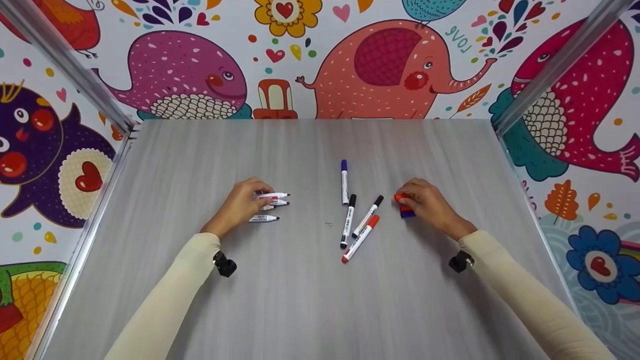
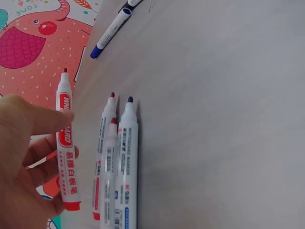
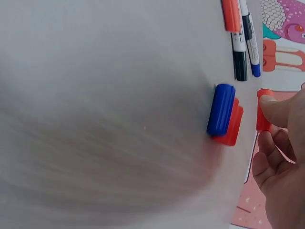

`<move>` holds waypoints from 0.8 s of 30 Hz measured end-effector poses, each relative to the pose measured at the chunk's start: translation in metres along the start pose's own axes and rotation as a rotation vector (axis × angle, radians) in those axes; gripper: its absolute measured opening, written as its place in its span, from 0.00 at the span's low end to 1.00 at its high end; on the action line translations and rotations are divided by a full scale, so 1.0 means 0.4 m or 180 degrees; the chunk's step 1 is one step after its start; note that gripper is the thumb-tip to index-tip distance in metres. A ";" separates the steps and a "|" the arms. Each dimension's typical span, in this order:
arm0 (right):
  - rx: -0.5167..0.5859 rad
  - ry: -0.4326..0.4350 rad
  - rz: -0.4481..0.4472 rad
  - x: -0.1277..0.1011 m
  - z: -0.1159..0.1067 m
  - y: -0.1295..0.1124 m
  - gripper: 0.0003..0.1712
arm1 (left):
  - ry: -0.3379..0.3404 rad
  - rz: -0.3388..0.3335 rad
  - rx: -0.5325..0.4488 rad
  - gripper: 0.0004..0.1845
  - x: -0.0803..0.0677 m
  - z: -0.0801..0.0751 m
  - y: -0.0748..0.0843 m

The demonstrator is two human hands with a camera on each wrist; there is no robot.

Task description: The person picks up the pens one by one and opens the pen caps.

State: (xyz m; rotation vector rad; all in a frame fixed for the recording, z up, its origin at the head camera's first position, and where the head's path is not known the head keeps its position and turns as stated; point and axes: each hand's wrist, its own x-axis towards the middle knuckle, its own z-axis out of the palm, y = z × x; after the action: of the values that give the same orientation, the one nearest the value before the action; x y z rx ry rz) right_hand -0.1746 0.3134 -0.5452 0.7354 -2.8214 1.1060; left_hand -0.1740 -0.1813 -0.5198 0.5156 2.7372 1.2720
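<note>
My left hand (image 1: 241, 201) pinches an uncapped red whiteboard marker (image 2: 66, 148) between thumb and fingers, its red tip pointing away from the palm. Beside it on the table lie two uncapped red-tipped markers and an uncapped dark-tipped marker (image 2: 127, 162), side by side. Over on the right, a red marker cap (image 3: 263, 114) is pinched by my right hand (image 1: 426, 202). Just beside that hand, a blue cap (image 3: 221, 109) and another red cap (image 3: 233, 126) lie together on the table.
Between the hands lie capped markers: a blue one (image 1: 344, 185), two black ones, one of them a black-capped marker (image 1: 348, 222), and a red one (image 1: 360, 241). Small dark marks (image 1: 328, 224) show on the grey tabletop (image 1: 300, 300). Cartoon-printed walls and metal posts border the table.
</note>
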 end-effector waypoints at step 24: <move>-0.0051 0.0006 0.0187 0.009 -0.001 0.063 0.08 | -0.0188 -0.0113 0.0123 0.09 0.045 -0.003 -0.086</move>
State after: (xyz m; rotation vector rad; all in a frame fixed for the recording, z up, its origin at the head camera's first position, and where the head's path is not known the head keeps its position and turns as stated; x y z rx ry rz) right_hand -0.1890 0.3282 -0.5601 0.6539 -2.8644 1.0900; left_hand -0.2007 -0.1969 -0.5438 0.4971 2.7145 1.1788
